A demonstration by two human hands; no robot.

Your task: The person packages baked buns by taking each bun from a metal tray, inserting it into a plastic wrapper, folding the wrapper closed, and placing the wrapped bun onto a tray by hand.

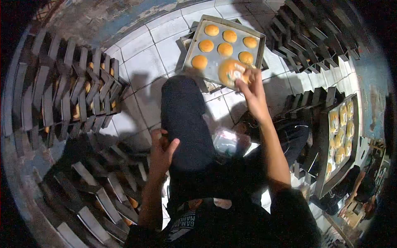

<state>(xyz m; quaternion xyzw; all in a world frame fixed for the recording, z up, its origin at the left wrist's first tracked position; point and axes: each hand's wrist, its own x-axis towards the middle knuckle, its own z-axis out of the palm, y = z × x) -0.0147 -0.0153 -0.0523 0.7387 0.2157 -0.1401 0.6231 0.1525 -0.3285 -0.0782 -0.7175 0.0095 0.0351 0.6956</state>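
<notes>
As the right hand (254,93) grips a wrapped bun (228,73), left hand (161,153) loosely open!
Golden buns (225,49) dot the metal tray (212,62).

Floor underfoot (167,56): white tiles (170,31)
Wall over there (374,105): blue, worn, patchy
Light: stark, casting dark shadows (140,82)

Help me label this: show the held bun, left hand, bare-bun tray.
Held bun (230,73): head view, near its label.
Left hand (162,153): head view, its middle.
Bare-bun tray (212,58): head view, bare base.
</notes>
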